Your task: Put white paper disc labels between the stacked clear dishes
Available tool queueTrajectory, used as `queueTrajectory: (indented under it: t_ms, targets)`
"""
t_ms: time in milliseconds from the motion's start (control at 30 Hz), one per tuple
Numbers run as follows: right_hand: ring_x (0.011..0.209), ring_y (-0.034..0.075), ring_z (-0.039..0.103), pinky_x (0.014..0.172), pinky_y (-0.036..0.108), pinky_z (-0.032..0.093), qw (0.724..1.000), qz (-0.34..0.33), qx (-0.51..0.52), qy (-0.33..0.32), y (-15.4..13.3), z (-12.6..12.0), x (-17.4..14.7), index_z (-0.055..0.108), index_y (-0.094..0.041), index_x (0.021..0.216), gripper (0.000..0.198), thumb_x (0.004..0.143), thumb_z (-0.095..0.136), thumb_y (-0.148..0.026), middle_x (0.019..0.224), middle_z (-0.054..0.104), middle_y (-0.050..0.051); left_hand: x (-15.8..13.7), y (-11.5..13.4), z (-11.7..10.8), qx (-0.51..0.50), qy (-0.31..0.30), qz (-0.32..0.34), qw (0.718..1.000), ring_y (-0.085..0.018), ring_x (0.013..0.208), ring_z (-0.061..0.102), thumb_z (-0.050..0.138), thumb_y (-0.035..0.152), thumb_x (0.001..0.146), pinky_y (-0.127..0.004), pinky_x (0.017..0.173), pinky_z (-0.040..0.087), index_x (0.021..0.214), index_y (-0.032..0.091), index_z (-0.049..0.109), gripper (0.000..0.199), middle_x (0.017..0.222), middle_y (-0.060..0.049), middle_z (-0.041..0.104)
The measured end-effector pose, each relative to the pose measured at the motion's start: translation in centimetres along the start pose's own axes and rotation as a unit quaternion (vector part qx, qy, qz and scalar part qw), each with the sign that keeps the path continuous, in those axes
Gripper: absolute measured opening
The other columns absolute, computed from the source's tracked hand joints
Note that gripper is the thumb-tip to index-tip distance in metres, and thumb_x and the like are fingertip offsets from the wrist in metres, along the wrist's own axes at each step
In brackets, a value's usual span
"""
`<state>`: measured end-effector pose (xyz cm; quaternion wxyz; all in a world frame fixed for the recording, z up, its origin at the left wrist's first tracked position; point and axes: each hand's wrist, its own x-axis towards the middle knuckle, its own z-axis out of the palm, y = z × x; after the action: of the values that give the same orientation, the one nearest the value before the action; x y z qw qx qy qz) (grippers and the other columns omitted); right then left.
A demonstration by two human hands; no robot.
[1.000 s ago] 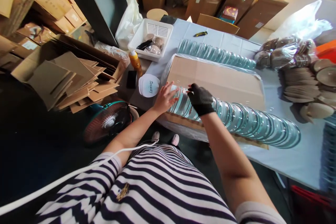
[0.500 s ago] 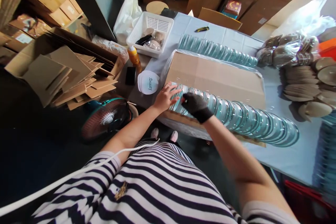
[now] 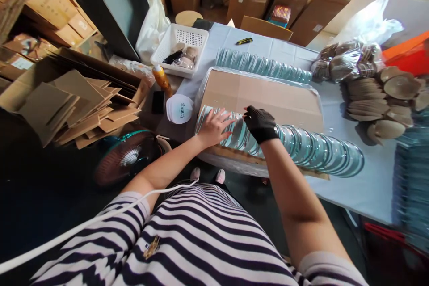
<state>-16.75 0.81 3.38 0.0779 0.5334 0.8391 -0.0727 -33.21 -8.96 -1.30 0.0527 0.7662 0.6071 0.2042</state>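
A long row of nested clear plastic shells (image 3: pixel 318 148), round and bluish, lies along the front of a cardboard sheet (image 3: pixel 268 94). My left hand (image 3: pixel 214 128) is bare and rests with spread fingers on the shells near the row's left end. Just to its right, my right hand (image 3: pixel 260 124), in a dark glove with bare fingertips, is above the same row. Its fingers are bent and close together, and anything between them is hidden. A second row of clear shells (image 3: pixel 261 65) lies behind the sheet.
A white cup-shaped piece with lettering (image 3: pixel 179 108) and an orange bottle (image 3: pixel 162 81) are at left, near a white basket (image 3: pixel 182 35). Behind lies a yellow-black cutter (image 3: pixel 244 41). Beige cups (image 3: pixel 367 100) are piled at right. A fan (image 3: pixel 129 157) stands at lower left.
Both hands have moved right along the row, uncovering its left end. My left hand's fingers lie more spread, and my right hand is slightly farther back. The whole view has shifted left.
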Motion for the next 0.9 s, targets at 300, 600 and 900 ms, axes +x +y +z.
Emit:
queueTrajectory:
  t_ms: [300, 600, 900]
  targets:
    - [0.096, 0.018, 0.068, 0.079, 0.023, 0.049, 0.962, -0.165, -0.071, -0.204, -1.5, -2.4, 8.2, 0.074, -0.02, 0.109, 0.033, 0.077, 0.065, -0.019, 0.105, 0.074, 0.006, 0.1, -0.7, 1.8, -0.005, -0.007, -0.009, 1.0, -0.025, 0.141, 0.043, 0.051, 0.049, 0.093, -0.055, 0.124, 0.013, 0.142, 0.033, 0.052, 0.051, 0.148, -0.002, 0.052]
    - [0.091, 0.023, 0.068, 0.072, 0.029, 0.045, 0.984, -0.171, -0.002, -0.046, -0.2, 3.3, -3.8, 0.069, -0.018, 0.112, 0.032, 0.092, 0.047, -0.028, 0.109, 0.071, 0.011, 0.1, -0.6, 1.8, 0.001, -0.022, -0.016, 1.0, -0.027, 0.142, 0.042, 0.049, 0.05, 0.094, -0.054, 0.125, 0.012, 0.142, 0.03, 0.051, 0.053, 0.151, -0.004, 0.05]
    - [0.093, 0.024, 0.067, 0.076, 0.031, 0.045, 0.994, -0.094, 0.041, -0.032, -0.3, 8.6, -9.4, 0.071, -0.018, 0.106, 0.04, 0.1, 0.034, -0.032, 0.105, 0.073, 0.015, 0.7, 1.9, 0.6, 0.009, -0.03, -0.032, 0.999, -0.031, 0.146, 0.034, 0.056, 0.04, 0.092, -0.061, 0.123, 0.008, 0.139, 0.026, 0.055, 0.049, 0.15, -0.006, 0.05]
